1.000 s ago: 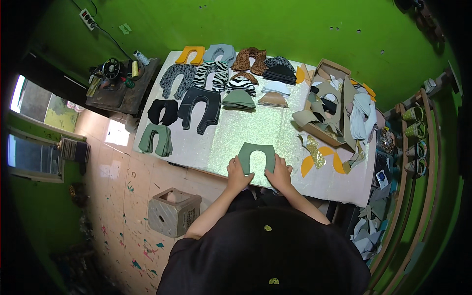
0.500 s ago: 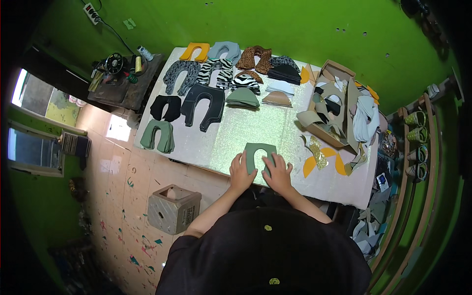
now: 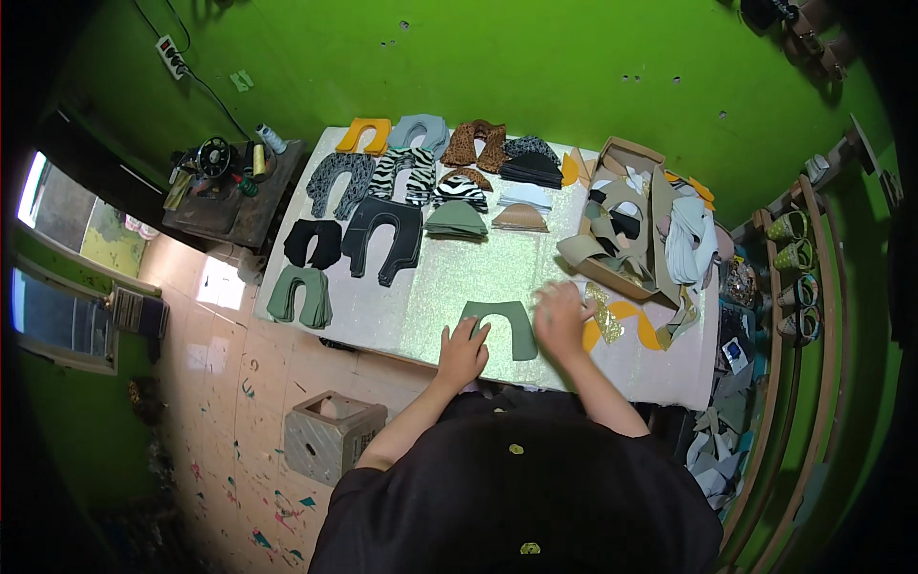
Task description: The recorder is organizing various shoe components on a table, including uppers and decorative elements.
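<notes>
A green U-shaped cut piece [image 3: 517, 333], apparently sheet material, lies flat near the table's front edge with its opening toward me. My left hand [image 3: 464, 354] rests on its left leg, fingers apart and pressing lightly on the surface. Just right of the piece, my right hand [image 3: 562, 320] is lifted off it, fingers loosely bent and slightly blurred; nothing shows in them. Beyond the hands sit stacks of half-round pieces, one green [image 3: 457, 221] and one tan [image 3: 520, 218]. A stack of similar green U-shaped pieces [image 3: 300, 298] is at the table's left corner.
More U-shaped stacks, including a large black one [image 3: 382, 239], fill the table's left side. An open cardboard box [image 3: 612, 282] of scraps stands at right, near yellow offcuts [image 3: 652, 333]. A sewing machine [image 3: 213, 158] is at far left; a stool [image 3: 330, 438] stands on the floor.
My right hand has left the green piece's right leg and moved right. The piece now lies more spread out under my left hand. The whole view has tilted upward a little.
</notes>
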`<action>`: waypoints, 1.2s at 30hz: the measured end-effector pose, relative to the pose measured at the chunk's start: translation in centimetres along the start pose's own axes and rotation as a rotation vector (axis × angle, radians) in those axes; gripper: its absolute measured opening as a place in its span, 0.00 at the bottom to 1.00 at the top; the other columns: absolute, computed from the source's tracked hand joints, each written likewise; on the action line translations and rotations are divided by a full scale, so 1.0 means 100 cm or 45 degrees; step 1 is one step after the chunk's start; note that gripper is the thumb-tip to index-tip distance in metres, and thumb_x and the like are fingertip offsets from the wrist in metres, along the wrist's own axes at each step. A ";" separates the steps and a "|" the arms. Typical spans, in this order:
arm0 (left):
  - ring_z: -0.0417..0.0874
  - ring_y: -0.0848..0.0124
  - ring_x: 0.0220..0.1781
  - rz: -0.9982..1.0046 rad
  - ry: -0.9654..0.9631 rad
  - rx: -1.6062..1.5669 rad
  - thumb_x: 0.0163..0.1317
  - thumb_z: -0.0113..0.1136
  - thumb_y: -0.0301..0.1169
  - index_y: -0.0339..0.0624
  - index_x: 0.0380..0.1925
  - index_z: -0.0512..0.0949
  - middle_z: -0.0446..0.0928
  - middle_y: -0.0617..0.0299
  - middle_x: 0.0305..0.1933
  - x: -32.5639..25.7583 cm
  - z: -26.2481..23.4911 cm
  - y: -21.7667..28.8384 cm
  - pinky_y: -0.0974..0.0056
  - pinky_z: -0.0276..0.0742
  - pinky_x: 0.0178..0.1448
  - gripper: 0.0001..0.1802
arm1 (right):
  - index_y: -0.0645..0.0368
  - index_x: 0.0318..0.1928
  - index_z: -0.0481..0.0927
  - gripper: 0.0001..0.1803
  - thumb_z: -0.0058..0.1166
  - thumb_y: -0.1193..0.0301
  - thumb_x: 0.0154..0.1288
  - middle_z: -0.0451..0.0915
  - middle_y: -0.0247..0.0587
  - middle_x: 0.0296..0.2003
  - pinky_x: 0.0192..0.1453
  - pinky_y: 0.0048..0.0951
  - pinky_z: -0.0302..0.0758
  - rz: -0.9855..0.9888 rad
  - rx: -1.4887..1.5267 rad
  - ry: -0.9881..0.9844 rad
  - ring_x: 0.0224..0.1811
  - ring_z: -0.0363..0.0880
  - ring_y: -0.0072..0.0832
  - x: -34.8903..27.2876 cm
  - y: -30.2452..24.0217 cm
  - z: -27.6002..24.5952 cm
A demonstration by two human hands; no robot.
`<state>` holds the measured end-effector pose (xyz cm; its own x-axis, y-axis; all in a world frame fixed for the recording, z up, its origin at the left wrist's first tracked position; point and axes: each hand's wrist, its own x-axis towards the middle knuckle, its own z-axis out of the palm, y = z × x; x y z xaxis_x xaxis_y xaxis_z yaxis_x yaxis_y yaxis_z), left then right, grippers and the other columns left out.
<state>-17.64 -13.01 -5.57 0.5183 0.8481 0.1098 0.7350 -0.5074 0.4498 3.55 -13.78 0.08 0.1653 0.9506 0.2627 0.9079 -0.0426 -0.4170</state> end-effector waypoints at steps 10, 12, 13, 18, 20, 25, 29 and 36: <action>0.66 0.57 0.62 -0.043 0.186 -0.224 0.55 0.55 0.34 0.47 0.49 0.76 0.68 0.53 0.56 0.037 -0.033 0.020 0.43 0.52 0.65 0.19 | 0.53 0.38 0.80 0.09 0.51 0.69 0.57 0.77 0.35 0.44 0.58 0.67 0.47 0.494 -0.349 -0.121 0.56 0.69 0.34 0.078 0.094 -0.064; 0.66 0.57 0.61 -0.035 0.231 -0.281 0.55 0.55 0.33 0.47 0.47 0.77 0.69 0.54 0.55 0.045 -0.041 0.023 0.46 0.53 0.66 0.18 | 0.57 0.35 0.80 0.09 0.52 0.67 0.58 0.81 0.36 0.37 0.60 0.63 0.47 0.380 -0.053 0.091 0.48 0.76 0.38 0.079 0.089 -0.068; 0.66 0.57 0.61 -0.032 0.264 -0.337 0.55 0.55 0.33 0.47 0.46 0.78 0.69 0.54 0.55 0.048 -0.045 0.025 0.48 0.53 0.66 0.17 | 0.61 0.35 0.78 0.09 0.53 0.68 0.59 0.80 0.35 0.29 0.53 0.46 0.65 0.307 0.005 0.159 0.35 0.80 0.31 0.080 0.079 -0.074; 0.70 0.56 0.57 0.043 0.277 -0.529 0.56 0.56 0.32 0.45 0.45 0.78 0.72 0.53 0.52 0.067 -0.060 0.038 0.56 0.62 0.62 0.16 | 0.63 0.36 0.75 0.06 0.53 0.73 0.62 0.76 0.30 0.20 0.22 0.16 0.64 0.333 0.818 0.348 0.22 0.71 0.10 0.090 0.046 -0.085; 0.71 0.56 0.56 0.053 0.237 -0.642 0.57 0.56 0.32 0.44 0.45 0.78 0.73 0.53 0.51 0.074 -0.063 0.043 0.57 0.63 0.61 0.15 | 0.63 0.41 0.73 0.07 0.47 0.73 0.65 0.76 0.32 0.20 0.25 0.18 0.69 0.544 1.579 0.310 0.21 0.72 0.15 0.095 0.025 -0.093; 0.74 0.60 0.54 0.061 0.155 -0.936 0.58 0.59 0.34 0.40 0.51 0.74 0.73 0.52 0.51 0.093 -0.080 0.065 0.60 0.68 0.58 0.21 | 0.61 0.49 0.71 0.12 0.40 0.69 0.70 0.78 0.40 0.37 0.39 0.29 0.78 0.637 2.134 -0.079 0.35 0.78 0.27 0.076 0.006 -0.075; 0.73 0.64 0.55 0.076 0.027 -1.058 0.56 0.62 0.33 0.38 0.53 0.72 0.72 0.53 0.52 0.107 -0.095 0.068 0.62 0.67 0.59 0.24 | 0.61 0.52 0.70 0.14 0.42 0.69 0.69 0.76 0.38 0.46 0.54 0.33 0.71 0.751 2.596 -0.277 0.49 0.74 0.27 0.057 0.002 -0.049; 0.77 0.78 0.35 -0.008 -0.085 -1.101 0.61 0.59 0.35 0.34 0.39 0.78 0.80 0.62 0.32 0.101 -0.087 0.068 0.71 0.72 0.41 0.14 | 0.59 0.48 0.75 0.12 0.47 0.71 0.66 0.77 0.32 0.44 0.55 0.25 0.65 0.753 2.206 -0.157 0.47 0.72 0.19 0.044 -0.037 -0.050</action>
<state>-11.23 -6.54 6.28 0.5598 0.8261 0.0650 0.1613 -0.1857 0.9693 2.84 -10.98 7.14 0.1795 0.9488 -0.2599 -0.6369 -0.0892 -0.7658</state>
